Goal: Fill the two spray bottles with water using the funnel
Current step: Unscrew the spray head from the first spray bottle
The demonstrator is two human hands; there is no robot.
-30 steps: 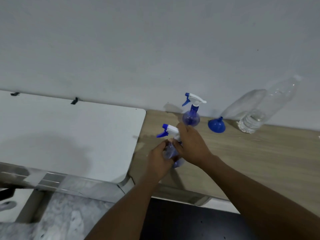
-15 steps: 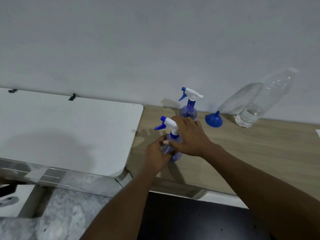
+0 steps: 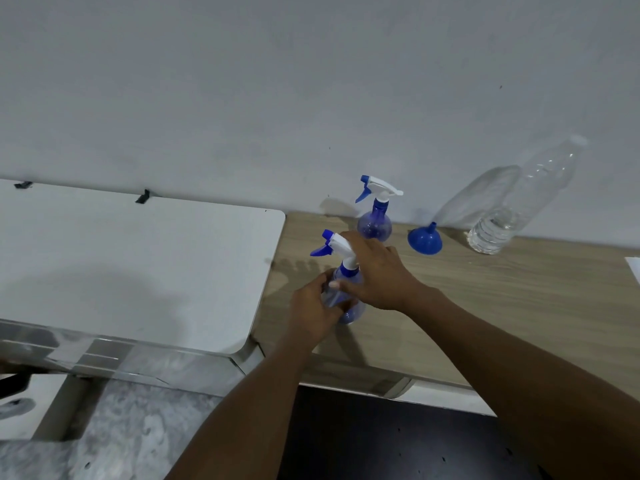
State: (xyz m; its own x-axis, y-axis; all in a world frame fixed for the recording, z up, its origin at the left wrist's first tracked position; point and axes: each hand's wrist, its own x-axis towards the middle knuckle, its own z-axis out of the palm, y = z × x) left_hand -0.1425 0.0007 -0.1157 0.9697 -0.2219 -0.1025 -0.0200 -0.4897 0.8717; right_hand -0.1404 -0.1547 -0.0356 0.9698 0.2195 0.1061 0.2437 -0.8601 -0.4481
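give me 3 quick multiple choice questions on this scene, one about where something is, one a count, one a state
1. Where is the funnel?
A. on the wooden table
B. in a spray bottle
C. on the floor

2. How many spray bottles are there?
A. one
B. two
C. three

3. How does the funnel stand?
A. spout up
B. spout down
C. on its side

Key:
1 A, it sits between the far spray bottle and the water bottle.
2 B, the far one and the near spray bottle, held by the left hand and right hand.
3 A, its wide mouth faces down.
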